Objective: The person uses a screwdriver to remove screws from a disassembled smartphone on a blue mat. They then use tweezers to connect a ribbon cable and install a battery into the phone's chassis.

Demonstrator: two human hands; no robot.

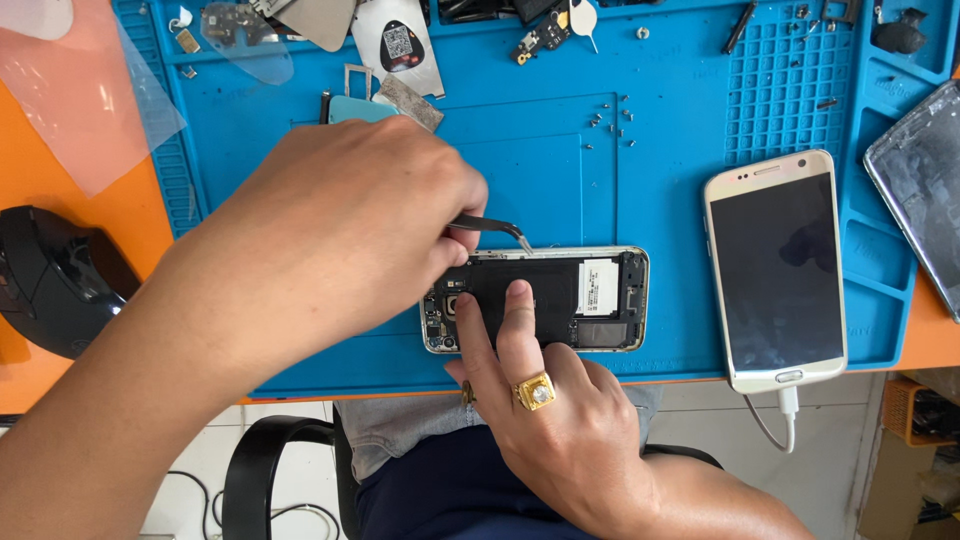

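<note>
Opened phone [560, 300], back already off; left hand [340, 230] pinched tweezers [495, 226] at its 12 o'clock edge, right hand [545, 420] fingers apart, pressing; screws [612, 118] lay loose.

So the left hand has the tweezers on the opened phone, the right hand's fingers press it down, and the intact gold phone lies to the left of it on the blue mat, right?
Not quite. In the head view the intact gold phone lies to the right of the opened phone, not the left. The rest holds: the left hand has the tweezers on it, the right hand presses it down, on the blue mat.
</note>
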